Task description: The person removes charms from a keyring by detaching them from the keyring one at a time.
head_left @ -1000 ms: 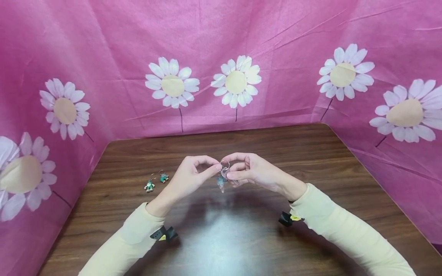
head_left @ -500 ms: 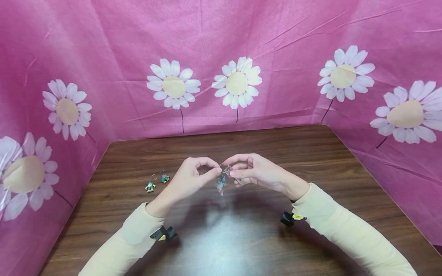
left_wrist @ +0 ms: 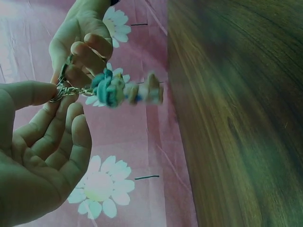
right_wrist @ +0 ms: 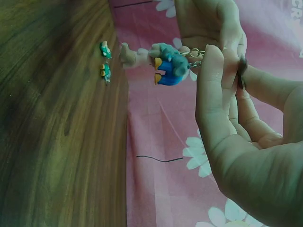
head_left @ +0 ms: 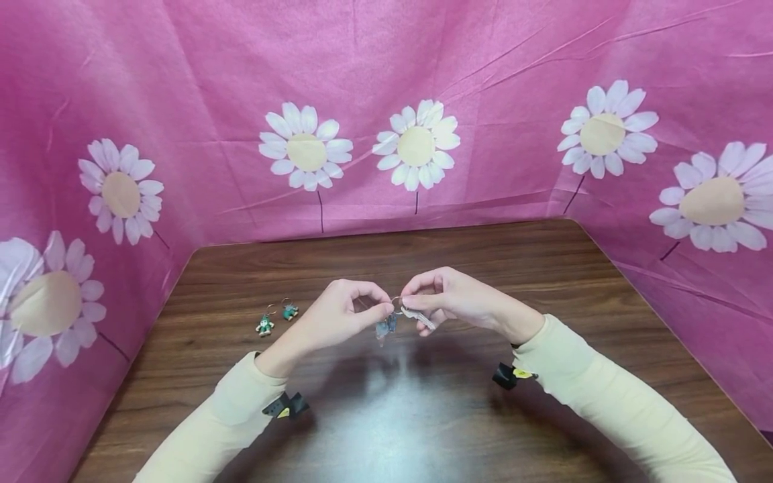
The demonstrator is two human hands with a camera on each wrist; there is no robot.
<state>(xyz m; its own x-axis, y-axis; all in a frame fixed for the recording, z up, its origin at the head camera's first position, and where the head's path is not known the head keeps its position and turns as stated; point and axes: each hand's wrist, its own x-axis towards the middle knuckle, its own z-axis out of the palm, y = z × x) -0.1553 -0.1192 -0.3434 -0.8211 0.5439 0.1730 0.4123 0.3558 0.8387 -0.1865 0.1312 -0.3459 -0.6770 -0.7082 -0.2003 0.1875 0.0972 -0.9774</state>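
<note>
Both hands meet above the table, holding small metal rings between them. My left hand [head_left: 347, 310] pinches a key ring [head_left: 396, 303] between thumb and fingertips. From it hang small figurine keychains [head_left: 385, 327] on short chains; one figurine [left_wrist: 110, 89] has a teal top in the left wrist view, and another [right_wrist: 169, 72] shows blue and yellow parts in the right wrist view. My right hand [head_left: 461, 296] pinches a silver key [head_left: 419, 317] near its head, the blade pointing down to the right. Fingers partly hide where key and rings meet.
Two green figurine keychains [head_left: 264, 326] with rings lie on the wooden table [head_left: 272, 268], left of the left hand. A pink cloth with daisies [head_left: 350, 67] stands around the table's back and sides. Black wrist devices [head_left: 288, 405] sit under both sleeves.
The right hand has drawn slightly to the right and away from the left, and the key now shows along its length. The hanging figurines have shifted slightly left. The table keychains stay put.
</note>
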